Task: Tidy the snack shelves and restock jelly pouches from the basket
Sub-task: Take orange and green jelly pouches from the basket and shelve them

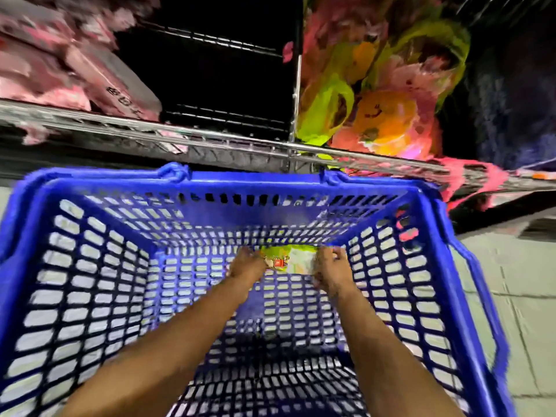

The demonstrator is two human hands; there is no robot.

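A blue plastic basket (99, 242) fills the lower view, standing on the floor in front of a wire shelf (210, 139). Deep at its far bottom lies a green and white jelly pouch (293, 260). My left hand (248, 264) grips the pouch's left end and my right hand (331, 270) grips its right end, both arms reaching down into the basket. On the shelf at the upper right stand colourful pouches (376, 85) in green, pink and orange. Pink packs (60, 64) lie on the shelf at the upper left.
Between the pink packs and the colourful pouches the shelf has a dark gap (222, 76) behind a vertical wire divider (296, 94). Light floor tiles (517, 281) run along the basket's right side. The frame is blurred by motion.
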